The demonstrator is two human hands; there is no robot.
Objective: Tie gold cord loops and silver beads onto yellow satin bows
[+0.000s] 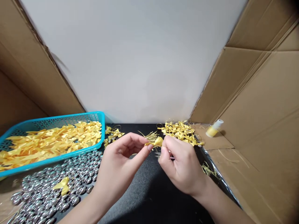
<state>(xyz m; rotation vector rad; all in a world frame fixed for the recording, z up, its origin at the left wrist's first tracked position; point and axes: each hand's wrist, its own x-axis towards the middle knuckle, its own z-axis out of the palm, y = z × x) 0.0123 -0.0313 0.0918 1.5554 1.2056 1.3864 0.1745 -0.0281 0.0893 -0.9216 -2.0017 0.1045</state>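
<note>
Nearest, silver beads (53, 186) lie heaped on the dark desk (144, 193). Above the desk, the left hand (121, 161) and right hand (179, 165) both pinch a small yellow bow (158, 142). Farther off sit a teal basket (56, 119) of ribbons, a pile of finished bows (179, 131) and a yellow bottle (213, 129).

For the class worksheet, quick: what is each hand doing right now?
Left hand: fingertips pinched on the yellow ribbon bow.
Right hand: closed on the same bow, from the other side.

Small yellow satin bow (158, 141), gold threads fanning left, pinched between both hands above black mat
</note>
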